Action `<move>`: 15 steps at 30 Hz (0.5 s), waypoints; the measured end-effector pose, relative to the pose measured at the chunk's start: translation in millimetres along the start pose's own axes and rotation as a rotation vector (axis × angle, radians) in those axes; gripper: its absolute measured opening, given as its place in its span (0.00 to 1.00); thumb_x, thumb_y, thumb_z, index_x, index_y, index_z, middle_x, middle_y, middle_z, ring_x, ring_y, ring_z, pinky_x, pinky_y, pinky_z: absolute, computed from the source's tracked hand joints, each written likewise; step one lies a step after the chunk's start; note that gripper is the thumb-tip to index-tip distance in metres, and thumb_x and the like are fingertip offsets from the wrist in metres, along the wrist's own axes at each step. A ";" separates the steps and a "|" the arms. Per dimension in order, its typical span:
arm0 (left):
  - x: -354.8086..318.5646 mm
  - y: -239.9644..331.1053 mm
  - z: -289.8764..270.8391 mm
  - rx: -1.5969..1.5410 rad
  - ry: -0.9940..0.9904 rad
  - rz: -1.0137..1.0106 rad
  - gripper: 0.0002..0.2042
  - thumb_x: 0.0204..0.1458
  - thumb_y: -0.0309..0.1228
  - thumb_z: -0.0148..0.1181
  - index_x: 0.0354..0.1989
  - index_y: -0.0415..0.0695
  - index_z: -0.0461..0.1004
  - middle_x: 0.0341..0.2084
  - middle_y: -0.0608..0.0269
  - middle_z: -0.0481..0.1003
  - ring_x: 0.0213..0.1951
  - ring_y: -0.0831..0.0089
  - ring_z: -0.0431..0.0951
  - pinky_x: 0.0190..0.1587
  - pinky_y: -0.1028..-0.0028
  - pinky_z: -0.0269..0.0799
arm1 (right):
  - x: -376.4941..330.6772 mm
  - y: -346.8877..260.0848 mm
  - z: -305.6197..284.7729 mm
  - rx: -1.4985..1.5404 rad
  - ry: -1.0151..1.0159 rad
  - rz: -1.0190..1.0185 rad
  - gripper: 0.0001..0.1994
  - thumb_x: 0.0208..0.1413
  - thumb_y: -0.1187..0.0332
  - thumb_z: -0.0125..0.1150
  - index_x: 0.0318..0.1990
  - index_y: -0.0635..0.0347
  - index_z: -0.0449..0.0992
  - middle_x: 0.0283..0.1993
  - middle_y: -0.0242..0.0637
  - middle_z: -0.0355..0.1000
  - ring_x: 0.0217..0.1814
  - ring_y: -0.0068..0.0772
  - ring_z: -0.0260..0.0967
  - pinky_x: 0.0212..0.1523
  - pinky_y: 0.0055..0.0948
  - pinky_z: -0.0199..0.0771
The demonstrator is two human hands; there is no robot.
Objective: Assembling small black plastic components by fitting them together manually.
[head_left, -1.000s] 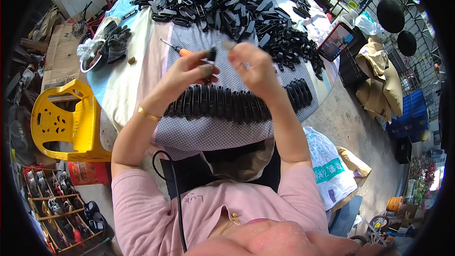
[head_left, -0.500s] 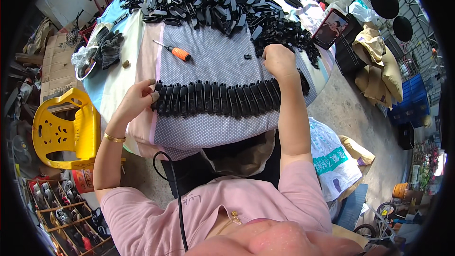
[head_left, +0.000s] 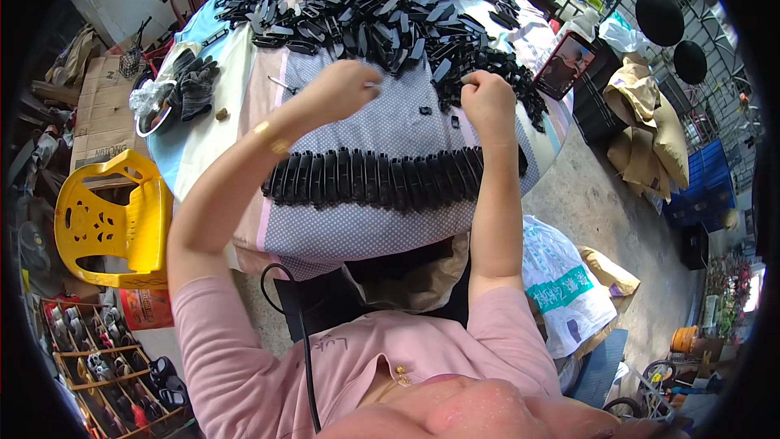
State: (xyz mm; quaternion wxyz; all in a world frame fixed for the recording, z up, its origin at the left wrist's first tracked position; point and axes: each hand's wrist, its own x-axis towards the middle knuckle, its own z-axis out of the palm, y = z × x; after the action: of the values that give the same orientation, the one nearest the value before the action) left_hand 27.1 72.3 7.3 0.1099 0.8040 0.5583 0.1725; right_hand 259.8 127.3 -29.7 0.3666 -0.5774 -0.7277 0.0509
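A row of long black plastic pieces (head_left: 366,179) stands side by side across the dotted cloth in front of me. Over the cloth beyond the row, my left hand (head_left: 345,89) is curled closed and slightly blurred; anything in its fingers is hidden. My right hand (head_left: 490,102) is closed at the near edge of a heap of small black parts (head_left: 520,81), its contents also out of sight. Two small black clips (head_left: 425,111) lie between my hands. A screwdriver (head_left: 283,84) shows only its shaft, the rest covered by my left forearm.
A large pile of flat black pieces (head_left: 357,8) covers the table's far side. Dark gloves (head_left: 195,85) and a bowl with plastic wrap (head_left: 150,118) sit at the left edge. A phone (head_left: 565,65) leans at the right. A yellow chair (head_left: 114,223) stands left of the table.
My left hand has left the row's left end and moved up and right over the cloth. My right hand has shifted slightly right. A second small clip now shows on the cloth.
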 end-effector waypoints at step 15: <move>116.9 -0.6 73.1 -0.188 0.073 -0.207 0.12 0.38 0.35 0.59 0.29 0.40 0.77 0.26 0.52 0.76 0.29 0.59 0.77 0.34 0.68 0.73 | -0.5 -11.6 3.4 0.345 0.161 -0.174 0.08 0.43 0.78 0.53 0.32 0.65 0.75 0.29 0.43 0.72 0.26 0.33 0.72 0.29 0.27 0.73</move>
State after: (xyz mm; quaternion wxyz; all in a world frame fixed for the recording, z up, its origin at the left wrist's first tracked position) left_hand 92.9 183.1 -41.9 0.1817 0.7214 0.6233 0.2409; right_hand 248.6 124.3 -26.6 0.5200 -0.4431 -0.7238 0.0969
